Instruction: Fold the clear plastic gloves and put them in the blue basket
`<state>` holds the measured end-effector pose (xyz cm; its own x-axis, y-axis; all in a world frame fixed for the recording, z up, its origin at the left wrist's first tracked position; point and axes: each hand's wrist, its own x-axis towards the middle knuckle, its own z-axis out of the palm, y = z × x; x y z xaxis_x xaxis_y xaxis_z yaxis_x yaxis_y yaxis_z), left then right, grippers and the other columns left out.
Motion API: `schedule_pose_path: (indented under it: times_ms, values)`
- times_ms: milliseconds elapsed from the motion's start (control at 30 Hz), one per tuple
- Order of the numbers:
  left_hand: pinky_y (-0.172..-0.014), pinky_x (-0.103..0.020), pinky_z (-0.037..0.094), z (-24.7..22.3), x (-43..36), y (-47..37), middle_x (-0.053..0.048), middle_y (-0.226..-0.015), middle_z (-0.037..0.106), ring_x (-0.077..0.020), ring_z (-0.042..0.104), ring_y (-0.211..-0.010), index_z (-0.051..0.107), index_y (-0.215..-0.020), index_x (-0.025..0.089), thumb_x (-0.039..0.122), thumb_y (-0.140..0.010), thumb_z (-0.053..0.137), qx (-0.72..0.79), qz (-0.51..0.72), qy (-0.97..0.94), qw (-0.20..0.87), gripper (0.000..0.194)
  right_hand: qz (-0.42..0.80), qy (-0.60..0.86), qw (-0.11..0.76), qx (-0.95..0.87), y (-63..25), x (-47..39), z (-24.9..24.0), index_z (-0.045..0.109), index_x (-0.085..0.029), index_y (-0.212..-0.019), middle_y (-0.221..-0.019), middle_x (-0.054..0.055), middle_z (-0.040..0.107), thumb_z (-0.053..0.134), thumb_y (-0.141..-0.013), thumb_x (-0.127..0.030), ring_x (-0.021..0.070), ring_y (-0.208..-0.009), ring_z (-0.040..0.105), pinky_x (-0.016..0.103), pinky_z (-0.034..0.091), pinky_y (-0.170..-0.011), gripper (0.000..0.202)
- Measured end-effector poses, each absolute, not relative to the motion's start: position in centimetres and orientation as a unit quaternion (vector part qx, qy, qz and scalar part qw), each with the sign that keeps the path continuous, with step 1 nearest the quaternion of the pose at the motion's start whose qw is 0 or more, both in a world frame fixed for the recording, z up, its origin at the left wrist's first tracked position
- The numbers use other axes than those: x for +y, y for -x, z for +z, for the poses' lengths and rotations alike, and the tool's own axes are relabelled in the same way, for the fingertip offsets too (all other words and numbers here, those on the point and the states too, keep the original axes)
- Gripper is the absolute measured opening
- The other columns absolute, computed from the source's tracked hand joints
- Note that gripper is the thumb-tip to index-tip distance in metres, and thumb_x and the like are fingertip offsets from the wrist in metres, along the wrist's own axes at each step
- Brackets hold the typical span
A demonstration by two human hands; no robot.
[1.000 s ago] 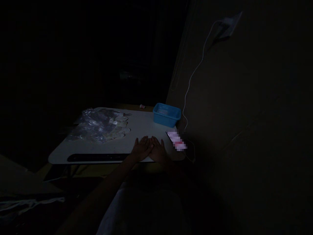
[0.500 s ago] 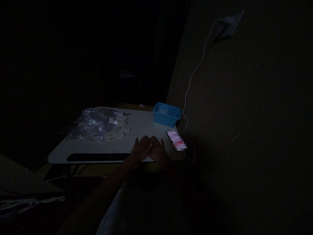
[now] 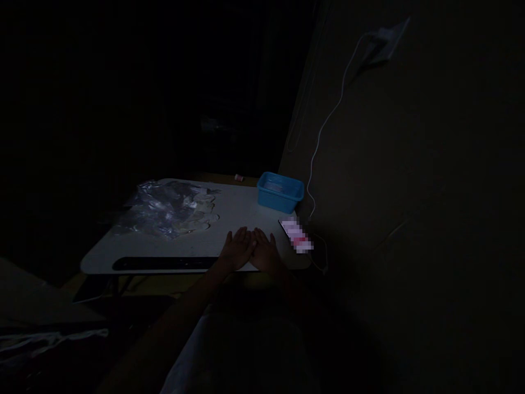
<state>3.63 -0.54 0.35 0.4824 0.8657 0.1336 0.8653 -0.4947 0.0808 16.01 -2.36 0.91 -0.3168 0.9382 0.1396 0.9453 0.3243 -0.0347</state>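
L hand [image 3: 237,250] & R hand [image 3: 264,251] side by side at near edge of white table [image 3: 241,210], palms up, flat, fingers extended, inner edges touching; contact w/ tabletop: can't tell. Smartphone [image 3: 297,236], screen lit (pixelated), lies just R of R hand. Blue plastic basin [image 3: 279,202] beyond hands, slightly R. Crumpled clear plastic bag [image 3: 158,205] L of L hand, w/ pale glove-like pieces [image 3: 199,216] at its hand-side edge. Black inset strip [image 3: 164,264] immed. L of L wrist. Lighting v. dim.
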Motion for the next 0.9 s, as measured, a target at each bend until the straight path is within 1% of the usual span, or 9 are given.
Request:
schedule_pose_path:
  times_ms: [100,233,333,433,500,633,700,833,900]
  values:
    - [-0.102,-0.052,0.017,0.3,-0.5,-3.7,-0.013,-0.141,0.030,-0.0238,0.018,-0.132,0.031,-0.134,0.014,0.034,-0.090,0.012,0.510,0.074,-0.857,0.007,0.052,-0.012,0.581,0.078,-0.810,-16.0,-2.4,0.9,0.027,-0.012,-0.136,-0.143,0.013,0.023,0.036,-0.082,-0.035,0.0213,-0.133,0.015,0.046,0.011,-0.105,0.059]
    - [-0.103,-0.049,0.016,0.4,-0.4,-3.8,-0.016,-0.142,0.025,-0.0235,0.017,-0.133,0.029,-0.134,0.007,0.036,-0.089,0.012,0.524,0.061,-0.850,0.005,0.056,0.038,0.584,0.129,-0.800,-16.5,-1.7,0.6,0.026,-0.012,-0.136,-0.142,0.012,0.027,0.042,-0.080,-0.034,0.0216,-0.132,0.019,0.045,0.012,-0.106,0.062]
    - [-0.104,-0.048,0.016,0.4,-0.5,-3.8,-0.017,-0.142,0.025,-0.0240,0.019,-0.132,0.031,-0.133,0.006,0.036,-0.089,0.013,0.529,0.060,-0.847,0.000,0.056,0.092,0.598,0.167,-0.778,-17.4,-0.5,0.6,0.029,-0.011,-0.135,-0.140,0.014,0.030,0.054,-0.073,-0.032,0.0224,-0.130,0.025,0.040,0.021,-0.105,0.070]
    - [-0.103,-0.049,0.016,0.4,-0.6,-3.8,-0.017,-0.141,0.026,-0.0249,0.020,-0.132,0.032,-0.132,0.008,0.036,-0.088,0.017,0.524,0.071,-0.848,-0.015,0.054,0.135,0.630,0.196,-0.740,-18.3,0.8,1.2,0.040,-0.011,-0.128,-0.134,0.014,0.041,0.055,-0.072,-0.023,0.0197,-0.124,0.036,0.032,0.030,-0.102,0.059]
    - [-0.103,-0.050,0.017,0.2,-0.6,-3.8,-0.017,-0.141,0.025,-0.0258,0.021,-0.131,0.032,-0.132,0.009,0.035,-0.087,0.021,0.520,0.080,-0.850,-0.024,0.053,0.147,0.655,0.201,-0.714,-18.5,1.7,1.8,0.044,-0.009,-0.125,-0.129,0.014,0.046,0.053,-0.073,-0.018,0.0196,-0.120,0.042,0.030,0.034,-0.099,0.053]
    - [-0.102,-0.052,0.017,0.1,-0.7,-3.8,-0.018,-0.141,0.026,-0.0274,0.022,-0.131,0.033,-0.131,0.007,0.034,-0.086,0.023,0.517,0.094,-0.851,-0.018,0.054,0.181,0.650,0.170,-0.718,-18.2,3.7,2.9,0.047,-0.013,-0.122,-0.116,0.011,0.058,0.055,-0.071,-0.012,0.0172,-0.103,0.055,0.027,0.045,-0.085,0.052]
    - [-0.102,-0.053,0.017,0.0,-0.7,-3.9,-0.019,-0.140,0.027,-0.0283,0.022,-0.131,0.033,-0.131,0.007,0.034,-0.085,0.025,0.515,0.102,-0.851,-0.016,0.054,0.207,0.641,0.144,-0.725,-17.9,4.7,3.5,0.052,-0.015,-0.117,-0.106,0.008,0.063,0.057,-0.069,-0.010,0.0156,-0.093,0.060,0.024,0.047,-0.077,0.048]
    - [-0.102,-0.053,0.016,0.0,-0.7,-3.9,-0.018,-0.140,0.028,-0.0281,0.022,-0.131,0.032,-0.132,0.008,0.034,-0.085,0.027,0.517,0.104,-0.850,-0.011,0.054,0.254,0.628,0.084,-0.731,-17.7,6.3,4.8,0.066,-0.014,-0.091,-0.086,0.004,0.068,0.065,-0.063,-0.013,0.0142,-0.080,0.062,0.019,0.046,-0.066,0.027]
    - [-0.102,-0.052,0.017,0.0,-0.7,-3.9,-0.018,-0.140,0.029,-0.0279,0.023,-0.130,0.032,-0.132,0.009,0.034,-0.085,0.027,0.516,0.105,-0.850,-0.010,0.054,0.278,0.625,0.052,-0.728,-17.7,6.7,5.4,0.068,-0.013,-0.077,-0.072,0.002,0.067,0.067,-0.063,-0.018,0.0124,-0.067,0.061,0.017,0.045,-0.059,0.015]
